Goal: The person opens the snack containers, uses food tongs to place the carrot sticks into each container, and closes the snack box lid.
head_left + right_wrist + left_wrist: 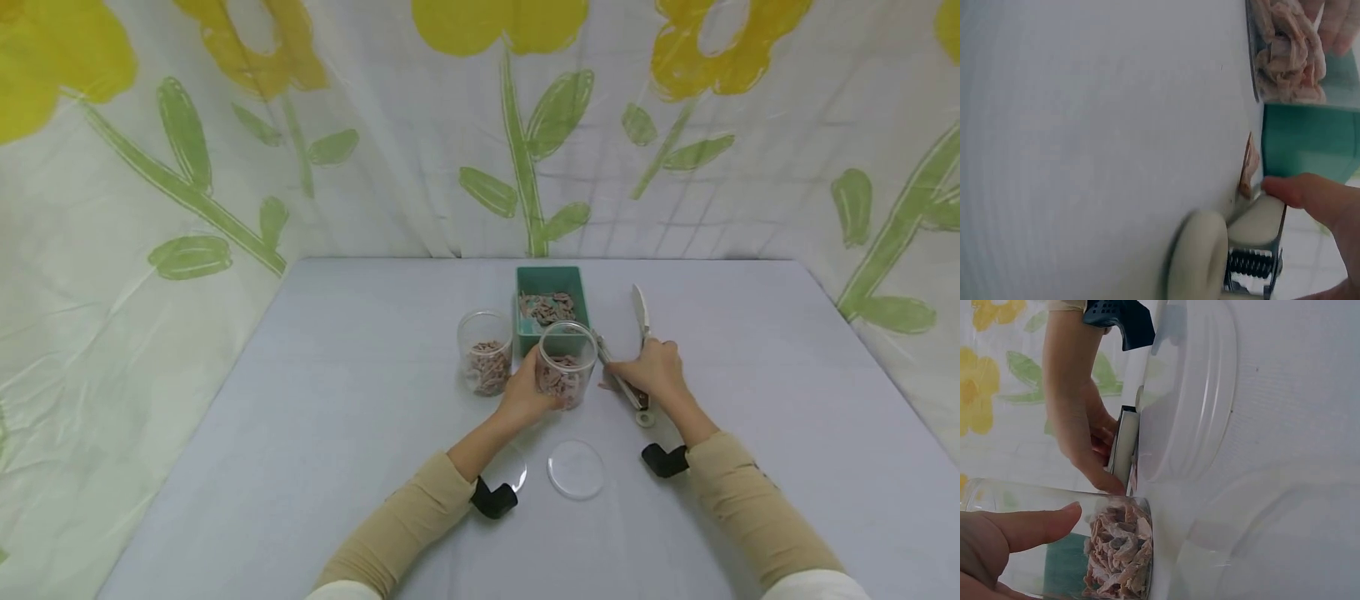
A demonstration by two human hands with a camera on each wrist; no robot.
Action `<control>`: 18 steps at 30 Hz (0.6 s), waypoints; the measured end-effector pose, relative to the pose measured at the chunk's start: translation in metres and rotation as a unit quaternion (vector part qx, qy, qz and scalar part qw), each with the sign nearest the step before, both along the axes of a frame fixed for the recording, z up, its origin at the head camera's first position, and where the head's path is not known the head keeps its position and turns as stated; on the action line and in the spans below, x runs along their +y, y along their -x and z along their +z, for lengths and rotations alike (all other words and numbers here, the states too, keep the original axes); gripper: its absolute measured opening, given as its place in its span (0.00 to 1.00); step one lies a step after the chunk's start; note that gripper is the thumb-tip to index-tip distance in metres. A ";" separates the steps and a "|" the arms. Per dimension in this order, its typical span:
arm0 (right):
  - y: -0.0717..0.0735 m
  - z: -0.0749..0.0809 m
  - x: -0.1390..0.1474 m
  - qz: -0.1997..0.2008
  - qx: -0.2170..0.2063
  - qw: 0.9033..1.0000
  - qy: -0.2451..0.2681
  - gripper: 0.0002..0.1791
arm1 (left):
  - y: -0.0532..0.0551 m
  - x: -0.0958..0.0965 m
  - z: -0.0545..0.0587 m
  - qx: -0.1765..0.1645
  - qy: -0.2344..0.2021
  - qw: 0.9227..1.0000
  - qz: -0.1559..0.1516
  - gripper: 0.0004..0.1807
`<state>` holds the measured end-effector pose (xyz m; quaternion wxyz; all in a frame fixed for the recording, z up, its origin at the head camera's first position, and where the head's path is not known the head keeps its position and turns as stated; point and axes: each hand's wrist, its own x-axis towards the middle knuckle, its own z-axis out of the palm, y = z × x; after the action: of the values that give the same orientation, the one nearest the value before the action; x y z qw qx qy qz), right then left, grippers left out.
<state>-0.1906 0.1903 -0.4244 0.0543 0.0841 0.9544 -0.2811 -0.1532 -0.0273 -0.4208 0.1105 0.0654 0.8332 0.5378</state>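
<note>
My left hand (527,392) holds a clear round jar (567,375), its thumb lying along the side; brownish-pink strips fill the lower part (1121,550). On the right, my right hand (652,369) grips metal tongs (626,392) with pale handles, spread in a V. Their spring and ring end (1197,256) show in the right wrist view, with the thumb against one arm. Behind the held jar is a green tray (528,275) with more strips in it. Left of that jar stands a second clear jar (486,358), partly filled with similar strips.
Two clear round lids lie in front of the jars, one lid (576,469) in full view and another lid (506,469) partly behind the left forearm. A loose strip (1249,165) rests on the white tabletop (337,375) beside the tongs. A flower-printed curtain (405,167) hangs behind.
</note>
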 end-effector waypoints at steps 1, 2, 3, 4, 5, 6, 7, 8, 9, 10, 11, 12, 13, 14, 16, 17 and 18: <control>0.000 0.001 0.001 0.006 -0.004 1.000 -0.007 0.45 | -0.001 -0.001 0.001 -0.006 0.000 1.000 -0.001 0.49; -0.001 0.002 0.003 0.015 -0.009 1.000 -0.014 0.44 | -0.002 -0.003 0.002 -0.010 0.003 1.000 -0.005 0.51; -0.001 0.004 0.005 0.026 -0.014 0.999 -0.023 0.43 | -0.003 -0.005 0.003 -0.017 0.002 1.000 -0.010 0.52; -0.002 0.007 0.007 0.038 -0.018 0.999 -0.028 0.42 | -0.004 -0.008 0.003 -0.023 0.005 1.000 -0.015 0.53; -0.003 0.011 0.009 0.052 -0.019 0.998 -0.032 0.40 | -0.005 -0.011 0.004 -0.027 0.010 0.999 -0.021 0.54; -0.004 0.015 0.012 0.065 -0.017 0.997 -0.036 0.40 | -0.006 -0.016 0.005 -0.031 0.012 0.999 -0.028 0.54; -0.005 0.020 0.015 0.076 -0.014 0.996 -0.035 0.40 | -0.007 -0.021 0.005 -0.032 0.016 0.999 -0.038 0.55; -0.007 0.026 0.017 0.086 -0.009 0.996 -0.032 0.40 | -0.008 -0.026 0.006 -0.030 0.014 0.998 -0.050 0.54; -0.008 0.032 0.020 0.094 0.002 0.995 -0.029 0.40 | -0.008 -0.032 0.006 -0.029 0.011 0.998 -0.063 0.54; -0.010 0.037 0.022 0.101 0.016 0.995 -0.022 0.39 | -0.009 -0.039 0.007 -0.026 0.009 0.997 -0.078 0.53; -0.013 0.043 0.024 0.106 0.032 0.994 -0.012 0.39 | -0.009 -0.046 0.008 -0.025 0.000 0.995 -0.097 0.52; -0.017 0.048 0.027 0.112 0.050 0.992 0.002 0.39 | -0.010 -0.053 0.009 -0.027 -0.010 0.992 -0.121 0.51; -0.021 0.053 0.029 0.117 0.065 0.991 0.021 0.37 | -0.010 -0.062 0.010 -0.029 -0.017 0.988 -0.148 0.50; -0.025 0.057 0.031 0.124 0.082 0.988 0.039 0.34 | -0.011 -0.071 0.011 -0.037 -0.028 0.983 -0.175 0.49; -0.035 0.062 0.036 0.148 0.107 0.979 0.092 0.29 | -0.013 -0.090 0.015 -0.056 -0.042 0.971 -0.227 0.47; -0.040 0.064 0.037 0.164 0.112 0.973 0.120 0.27 | -0.013 -0.100 0.017 -0.066 -0.045 0.966 -0.246 0.46; -0.045 0.065 0.038 0.183 0.114 0.966 0.145 0.25 | -0.014 -0.109 0.019 -0.074 -0.042 0.963 -0.255 0.44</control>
<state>-0.1452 0.2285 -0.3597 0.0068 -0.1332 0.9024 -0.4099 -0.1393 -0.1364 -0.4015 0.3025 0.2408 0.7549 0.5298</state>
